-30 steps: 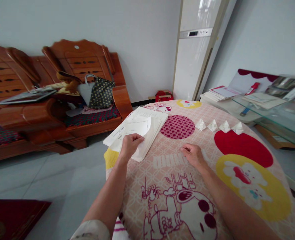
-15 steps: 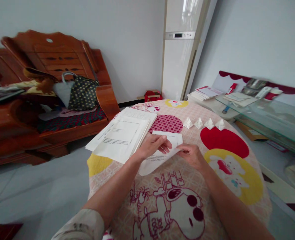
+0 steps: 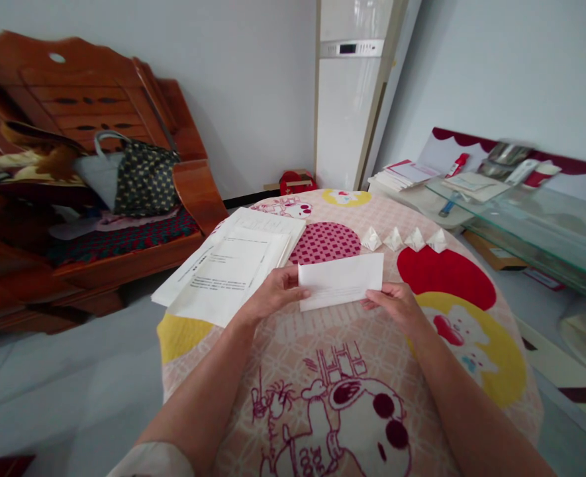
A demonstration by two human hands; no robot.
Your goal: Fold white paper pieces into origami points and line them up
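A white sheet of paper (image 3: pixel 341 279), folded to a wide rectangle with faint print showing through, is held up over the table. My left hand (image 3: pixel 277 291) pinches its left edge, thumb on the near face. At the lower right corner, my right hand (image 3: pixel 394 303) grips it between thumb and fingers. Just left of my left hand lies a stack of printed sheets (image 3: pixel 228 265), its sheets slightly fanned. Beyond the held paper, several small folded paper pyramids (image 3: pixel 394 239) stand in a row.
The round table has a patterned cloth (image 3: pixel 293 358) with cartoon figures. To the right is a glass-topped table (image 3: pixel 531 225) with papers, a red cup (image 3: pixel 541 174) and a metal bowl (image 3: pixel 508 156). A wooden chair (image 3: pixel 94 112) with bags stands left; a white cabinet-like unit (image 3: pixel 347 106) rises behind.
The paper was a larger, partly open printed sheet; now it is a folded rectangle raised upright. My left hand has moved from over the sheet to its left edge. The view has shifted slightly.
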